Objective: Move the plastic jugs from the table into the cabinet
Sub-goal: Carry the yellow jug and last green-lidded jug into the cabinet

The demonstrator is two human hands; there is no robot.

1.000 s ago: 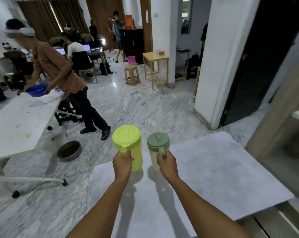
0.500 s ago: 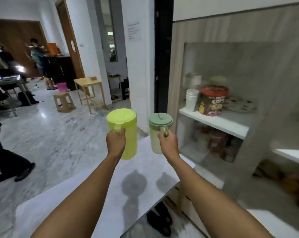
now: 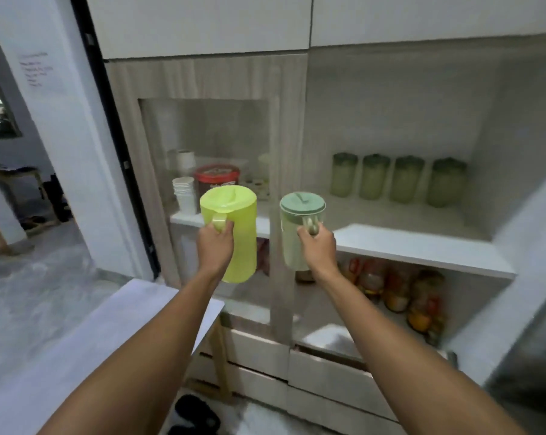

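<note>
My left hand (image 3: pixel 216 246) grips the handle of a bright yellow-green plastic jug (image 3: pixel 234 227), held upright in the air in front of the cabinet's glass-fronted left section. My right hand (image 3: pixel 318 250) grips the handle of a smaller pale green jug (image 3: pixel 297 227) with a darker green lid, also upright, level with the front edge of the open white shelf (image 3: pixel 422 249). Several matching pale green jugs (image 3: pixel 397 180) stand in a row at the back of that shelf. The white table (image 3: pixel 108 334) lies below my left arm.
Behind the glass panel (image 3: pixel 209 146) stand stacked white cups (image 3: pixel 184 193) and a red-lidded tub (image 3: pixel 216 177). Jars of food (image 3: pixel 400 293) fill the lower shelf on the right. Drawers (image 3: pixel 322 372) sit beneath. A dark sandal (image 3: pixel 196 414) lies on the floor. A doorway opens at left.
The view has swung right from the room to face the cabinet. Both jugs, lifted off the table, now hang in front of the shelves, closer to the cabinet.
</note>
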